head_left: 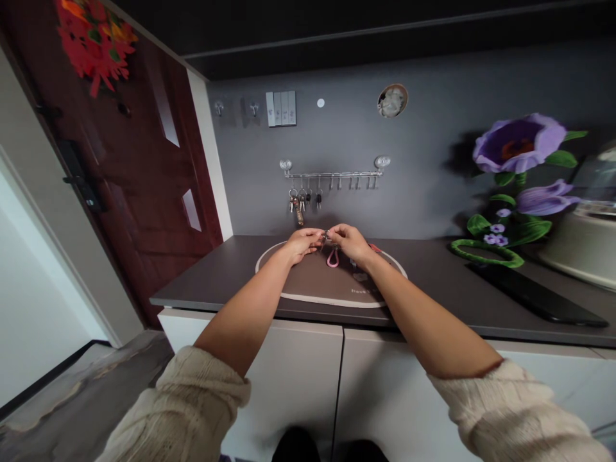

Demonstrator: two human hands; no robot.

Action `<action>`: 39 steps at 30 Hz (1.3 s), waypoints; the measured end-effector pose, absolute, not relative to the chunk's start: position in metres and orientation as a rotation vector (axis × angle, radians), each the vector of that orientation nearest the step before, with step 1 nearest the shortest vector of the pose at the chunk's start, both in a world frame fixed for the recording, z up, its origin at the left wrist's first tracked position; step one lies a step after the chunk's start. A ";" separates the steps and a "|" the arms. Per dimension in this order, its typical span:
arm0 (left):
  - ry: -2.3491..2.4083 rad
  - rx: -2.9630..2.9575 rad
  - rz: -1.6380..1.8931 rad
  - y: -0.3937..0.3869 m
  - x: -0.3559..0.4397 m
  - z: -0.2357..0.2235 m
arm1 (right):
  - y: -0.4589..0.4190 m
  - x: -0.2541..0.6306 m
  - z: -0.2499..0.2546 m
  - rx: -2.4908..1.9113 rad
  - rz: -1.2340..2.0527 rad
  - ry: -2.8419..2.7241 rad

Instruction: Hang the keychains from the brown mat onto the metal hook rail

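My left hand (304,244) and my right hand (351,241) meet above the brown mat (327,285), fingertips pinched on a small metal key ring (326,235) between them. Just below it is a pink strap loop (333,258); whether it hangs from the ring or lies on the mat I cannot tell. Under my right hand some small items are partly hidden, and a red piece (374,248) shows past the wrist. On the wall behind, several keys (302,202) hang at the left end of a clear hook rail (334,174).
The mat lies on a dark counter (212,276) above white cupboard doors (289,366). To the right stand a purple flower decoration (520,144), a flat black object (539,292) and a pale rounded object (577,247). A dark red door (144,160) is at the left.
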State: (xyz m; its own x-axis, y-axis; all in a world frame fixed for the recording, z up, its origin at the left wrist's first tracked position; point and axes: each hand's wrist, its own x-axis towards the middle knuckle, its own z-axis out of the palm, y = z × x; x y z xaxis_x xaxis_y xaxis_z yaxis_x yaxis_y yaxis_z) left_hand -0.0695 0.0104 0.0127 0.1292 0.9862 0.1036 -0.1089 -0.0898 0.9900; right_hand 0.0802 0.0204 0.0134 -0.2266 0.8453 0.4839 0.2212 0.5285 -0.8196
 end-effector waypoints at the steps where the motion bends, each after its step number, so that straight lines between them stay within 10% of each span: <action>1: 0.997 1.297 1.229 0.011 -0.069 0.012 | 0.021 0.080 0.013 -0.892 0.747 -1.736; 39: 0.890 1.359 1.506 0.018 -0.058 0.006 | 0.020 0.082 0.022 -0.905 0.590 -1.702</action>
State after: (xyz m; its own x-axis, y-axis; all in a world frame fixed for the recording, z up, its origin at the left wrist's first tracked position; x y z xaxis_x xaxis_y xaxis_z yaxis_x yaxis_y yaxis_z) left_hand -0.0577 0.0179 0.0060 0.0022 0.9381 0.3463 -0.1490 -0.3421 0.9278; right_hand 0.0819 0.0198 0.0225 -0.1426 0.8064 0.5739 0.2784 0.5891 -0.7586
